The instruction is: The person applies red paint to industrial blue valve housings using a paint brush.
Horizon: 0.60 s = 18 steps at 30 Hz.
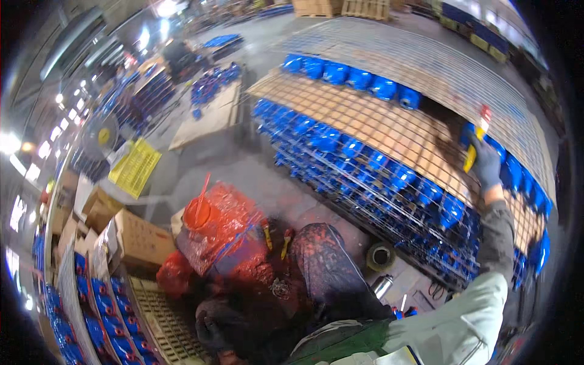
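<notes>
My right hand [488, 163], in a grey glove, reaches far out over the wire-mesh rack [365, 115]. Its fingers are closed around a paintbrush [477, 139] with a yellow handle and a red end pointing up. Glossy blue castings [514, 173] sit right beside and below that hand. Low in the picture is my left hand [211, 328], dark-gloved and in shadow; its fingers cannot be made out. Beyond it, a red cup [199, 214] with a stick in it stands on a paint-covered red surface [234, 204]. Two more yellow-handled brushes [285, 244] lie near my knee.
Rows of blue castings [328, 139] fill the rack's tiers. Cardboard boxes [143, 237] and more blue parts [100, 298] stand at left, near a yellow crate [135, 168] and a fan [103, 135]. A tape roll [381, 257] lies by the rack's foot.
</notes>
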Motion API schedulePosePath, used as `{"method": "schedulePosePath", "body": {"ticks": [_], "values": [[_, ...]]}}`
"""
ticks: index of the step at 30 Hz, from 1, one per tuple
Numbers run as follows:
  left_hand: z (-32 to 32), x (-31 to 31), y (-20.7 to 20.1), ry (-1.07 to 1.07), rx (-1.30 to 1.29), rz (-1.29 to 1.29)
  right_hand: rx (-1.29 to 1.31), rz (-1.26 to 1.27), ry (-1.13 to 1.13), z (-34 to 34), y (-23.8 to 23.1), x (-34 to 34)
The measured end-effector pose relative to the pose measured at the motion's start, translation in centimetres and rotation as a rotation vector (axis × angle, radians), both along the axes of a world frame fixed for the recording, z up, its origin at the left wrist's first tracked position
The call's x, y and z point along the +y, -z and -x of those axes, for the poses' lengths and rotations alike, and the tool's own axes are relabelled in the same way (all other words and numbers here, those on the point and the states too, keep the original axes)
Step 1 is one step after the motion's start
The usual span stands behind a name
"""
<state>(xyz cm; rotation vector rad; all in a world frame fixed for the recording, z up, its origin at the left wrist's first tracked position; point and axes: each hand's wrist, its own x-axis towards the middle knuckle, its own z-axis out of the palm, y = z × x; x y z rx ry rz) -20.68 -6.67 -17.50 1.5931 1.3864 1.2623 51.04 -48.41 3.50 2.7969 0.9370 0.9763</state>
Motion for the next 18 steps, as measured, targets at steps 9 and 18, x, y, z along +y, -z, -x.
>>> {"method": "schedulePosePath", "body": {"ticks": [9, 18], "values": [[-4.7, -1.7, -4.6, -0.063, 0.256, -0.304, -0.015, -0.018, -0.085, -3.3, 2.2, -0.4], [-7.5, -2.5, -9.6, 0.108, 0.559, -0.139, -0.041, 0.1, -0.433, 6.6, 0.7, 6.3]]}}
